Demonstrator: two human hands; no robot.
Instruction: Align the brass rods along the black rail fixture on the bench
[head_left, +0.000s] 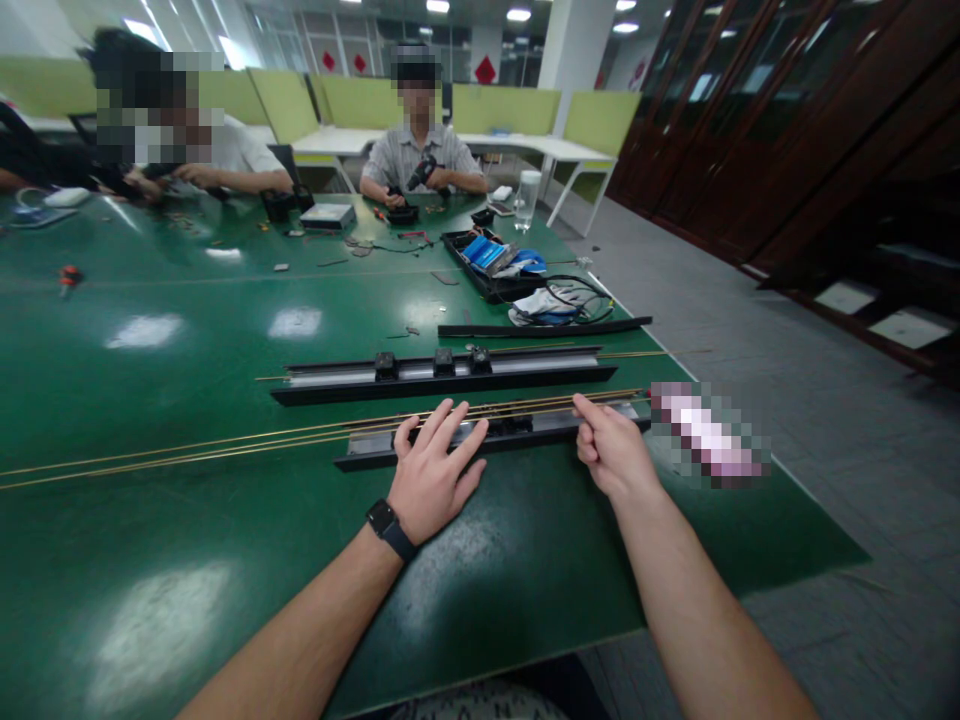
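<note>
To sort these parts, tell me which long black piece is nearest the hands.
The front rail: the left hand is over it and the right hand near its right end; the middle rail and the thin back strip lie farther away.

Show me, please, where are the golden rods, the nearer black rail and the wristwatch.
golden rods [300, 441]: head view, on their long bare stretch.
nearer black rail [529, 439]: head view, on its dark front edge.
wristwatch [381, 517]: head view, on its dark face.
</note>
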